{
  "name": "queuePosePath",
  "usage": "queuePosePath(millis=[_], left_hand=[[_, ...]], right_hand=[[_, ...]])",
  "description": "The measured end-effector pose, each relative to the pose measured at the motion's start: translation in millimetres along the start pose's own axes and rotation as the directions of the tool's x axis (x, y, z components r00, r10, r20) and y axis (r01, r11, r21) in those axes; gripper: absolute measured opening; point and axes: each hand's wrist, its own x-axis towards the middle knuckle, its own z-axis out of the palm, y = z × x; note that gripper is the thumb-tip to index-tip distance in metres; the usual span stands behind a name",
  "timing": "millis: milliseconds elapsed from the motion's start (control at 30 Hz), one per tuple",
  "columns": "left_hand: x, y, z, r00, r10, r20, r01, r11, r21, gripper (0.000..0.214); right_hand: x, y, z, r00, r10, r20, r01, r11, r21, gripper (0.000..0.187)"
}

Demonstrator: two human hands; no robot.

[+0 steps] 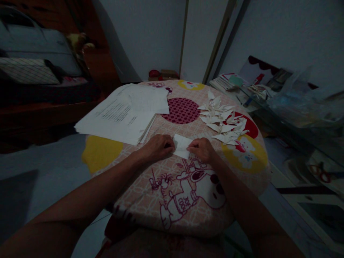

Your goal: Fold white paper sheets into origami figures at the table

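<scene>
A small piece of white paper (181,146) lies between my two hands, just above or on the patterned tablecloth (139,186). My left hand (160,146) has its fingers curled in and pinches the left edge of the paper. On the opposite edge, the thumb and fingers of my right hand (202,149) are closed on it. To the right, several folded white paper cranes (223,120) sit in a close group. A thick stack of printed white sheets (120,113) spreads over the table's far left side.
A glass-topped stand (290,122) at the right bears papers, a clear plastic bag (303,96) and other items. Red-handled scissors (321,172) lie lower down. A wooden seat (94,68) with bags is at the left. Small boxes (168,74) stand behind the table.
</scene>
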Motion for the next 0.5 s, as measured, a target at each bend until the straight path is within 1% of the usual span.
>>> queuePosePath(millis=[133,267,367,500], left_hand=[[1,1,2.9,0.999,-0.039,0.005,0.039,0.997,0.070,0.019],[0,3,4.0,0.998,-0.069,0.012,0.066,0.985,0.159,0.022],[0,6,3.3,0.994,-0.108,0.007,0.105,0.974,0.203,0.022],[1,13,1.6,0.982,-0.189,0.003,0.183,0.958,0.221,0.021]], right_hand=[[1,-4,-2,0.995,0.100,0.030,-0.099,0.995,-0.027,0.020],[2,-11,-4,0.986,0.163,0.036,-0.158,0.982,-0.108,0.021],[4,-17,-3,0.971,0.238,0.025,-0.231,0.958,-0.171,0.018],[5,-19,-1,0.963,0.271,0.015,-0.262,0.942,-0.210,0.018]])
